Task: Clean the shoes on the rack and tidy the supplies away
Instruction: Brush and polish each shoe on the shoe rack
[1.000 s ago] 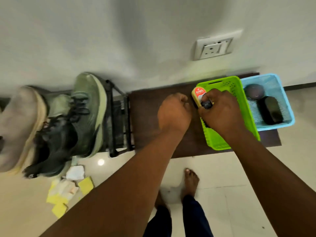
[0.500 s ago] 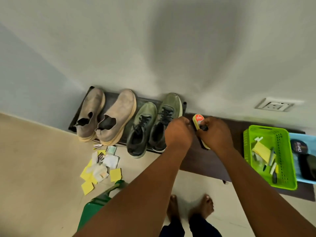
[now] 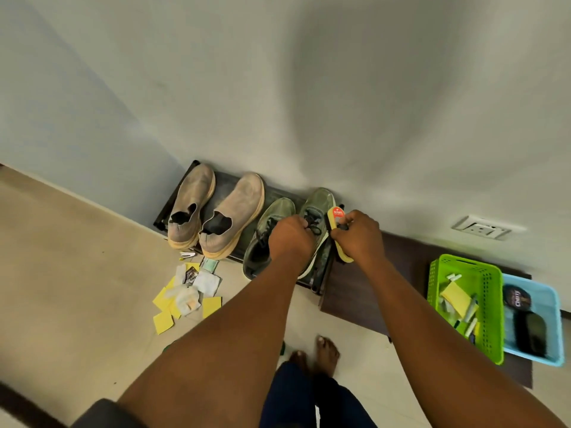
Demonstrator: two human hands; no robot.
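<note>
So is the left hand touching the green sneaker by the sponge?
Touching. The head view shows the left hand curled on the laces of the green sneaker.

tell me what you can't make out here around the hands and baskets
- Head view: left hand covers the green sneaker tongue; its grip is hidden.
- Right hand hides the Kiwi sponge middle.
- Small items in the green basket are too small to identify.
- Blue basket: brush blurred.
</note>
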